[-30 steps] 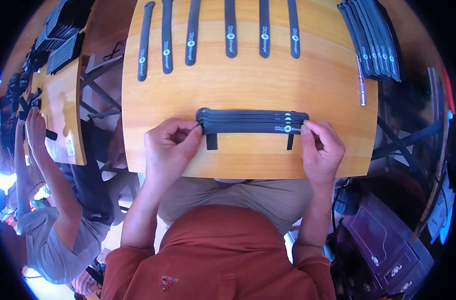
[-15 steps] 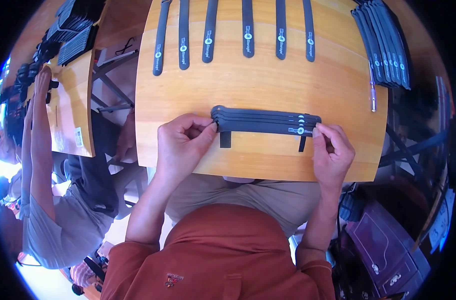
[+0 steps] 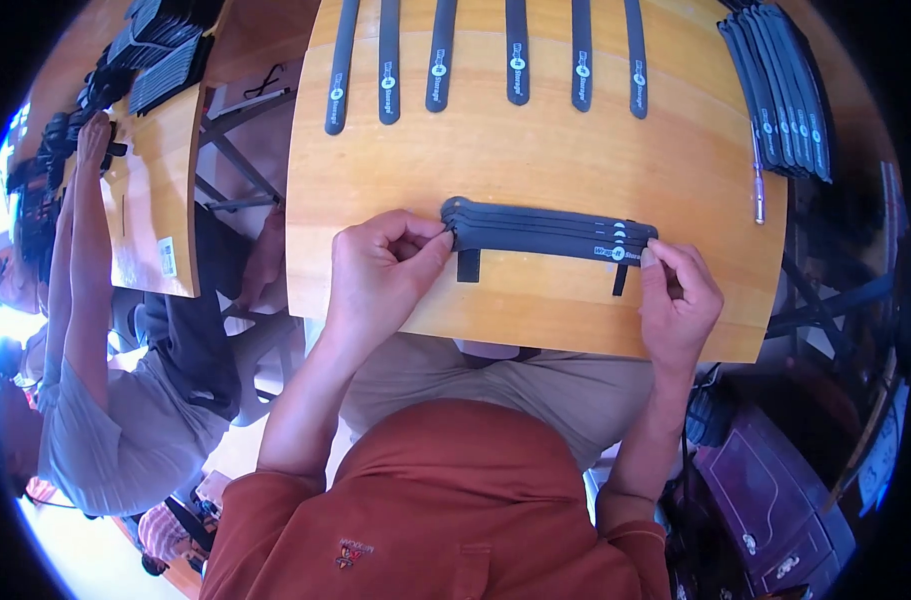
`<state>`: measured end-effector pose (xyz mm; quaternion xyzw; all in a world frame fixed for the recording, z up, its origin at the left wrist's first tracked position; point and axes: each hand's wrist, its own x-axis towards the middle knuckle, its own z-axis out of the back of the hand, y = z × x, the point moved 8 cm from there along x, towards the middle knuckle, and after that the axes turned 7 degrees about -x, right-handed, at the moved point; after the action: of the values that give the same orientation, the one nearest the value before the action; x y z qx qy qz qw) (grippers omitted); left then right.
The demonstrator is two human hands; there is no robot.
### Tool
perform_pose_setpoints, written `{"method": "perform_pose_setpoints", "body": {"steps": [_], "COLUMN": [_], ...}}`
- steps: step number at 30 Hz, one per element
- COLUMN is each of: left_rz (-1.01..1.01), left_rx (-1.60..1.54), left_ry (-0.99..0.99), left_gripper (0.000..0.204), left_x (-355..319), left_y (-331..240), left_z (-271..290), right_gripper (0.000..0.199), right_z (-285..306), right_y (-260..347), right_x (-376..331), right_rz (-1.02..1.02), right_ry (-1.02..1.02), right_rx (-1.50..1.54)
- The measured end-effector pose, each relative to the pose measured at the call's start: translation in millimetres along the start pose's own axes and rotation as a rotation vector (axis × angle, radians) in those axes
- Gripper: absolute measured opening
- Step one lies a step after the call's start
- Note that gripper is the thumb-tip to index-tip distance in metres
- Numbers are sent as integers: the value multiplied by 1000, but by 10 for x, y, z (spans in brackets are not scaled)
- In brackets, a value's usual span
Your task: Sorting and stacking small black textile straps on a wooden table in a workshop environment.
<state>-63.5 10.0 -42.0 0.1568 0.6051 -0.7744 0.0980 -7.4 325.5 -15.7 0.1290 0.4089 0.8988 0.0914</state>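
Head: black straps between hands

Ref is the strap stack, lying on our table; we have our left hand at its left end, right hand at its right end. Beyond it: six straps in a row. Beyond it to the right: strap bundle. Left of it, well apart: second table. Right and nearer us: drawer cabinet
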Motion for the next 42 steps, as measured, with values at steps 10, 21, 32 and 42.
{"method": "perform_pose_setpoints", "body": {"steps": [10, 21, 32, 42], "left_rz": [-23, -30, 8, -40], "left_rx": [29, 54, 25, 82], "left_ry": [19, 16, -5, 0], "left_gripper": [10, 11, 10, 9], "left_x": [0, -4, 1, -8], "left_y": [-39, -56, -26, -85], "left_z": [-7, -14, -23, -27], "right_gripper": [7, 8, 9, 11], "right_z": [7, 21, 17, 38], "right_y": [31, 72, 61, 201], "right_x": [4, 15, 22, -1], "right_rz": [31, 83, 102, 160], "right_ry": [-15, -27, -31, -69], "right_rx": [-29, -36, -30, -133]}}
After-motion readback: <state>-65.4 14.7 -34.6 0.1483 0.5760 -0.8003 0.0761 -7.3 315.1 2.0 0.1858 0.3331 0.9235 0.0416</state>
